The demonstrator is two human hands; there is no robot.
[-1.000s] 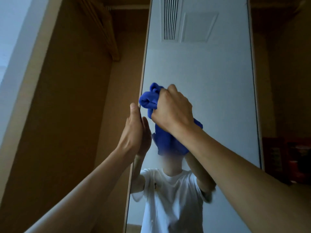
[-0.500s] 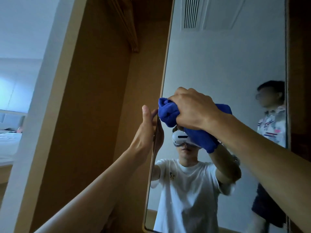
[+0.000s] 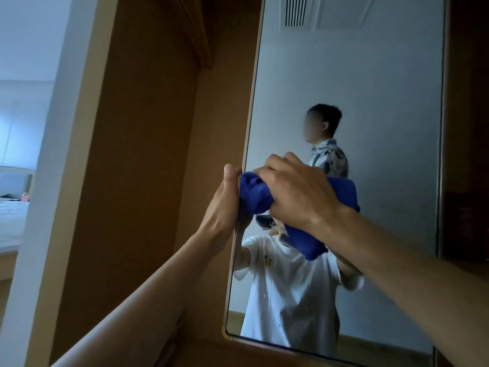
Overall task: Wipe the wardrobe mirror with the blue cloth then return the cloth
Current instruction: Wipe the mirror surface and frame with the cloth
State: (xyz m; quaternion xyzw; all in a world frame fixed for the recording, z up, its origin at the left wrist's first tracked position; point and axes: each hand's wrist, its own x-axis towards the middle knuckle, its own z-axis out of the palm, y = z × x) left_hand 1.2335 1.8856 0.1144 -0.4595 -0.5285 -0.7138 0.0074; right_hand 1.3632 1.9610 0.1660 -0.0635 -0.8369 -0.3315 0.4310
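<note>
Blue cloth (image 3: pixel 255 194): bunched in right hand (image 3: pixel 296 192)'s closed grip, pressing on wardrobe mirror (image 3: pixel 383 128), now working lower than a second ago. Left hand (image 3: pixel 222 205) is clasping the left mirror edge, steadying. Wiping is progressing downward; return pending.

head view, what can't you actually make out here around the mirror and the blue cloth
- Head view: the glass under the bunched blue cloth is covered by it and the right hand.
- The left hand's fingers wrap behind the tall wood-framed wardrobe mirror's edge, out of sight.
- The mirror's top is cut off by the picture's edge.
- Smears on the glass: too dim to judge.
- The cloth's return spot is not in view.
</note>
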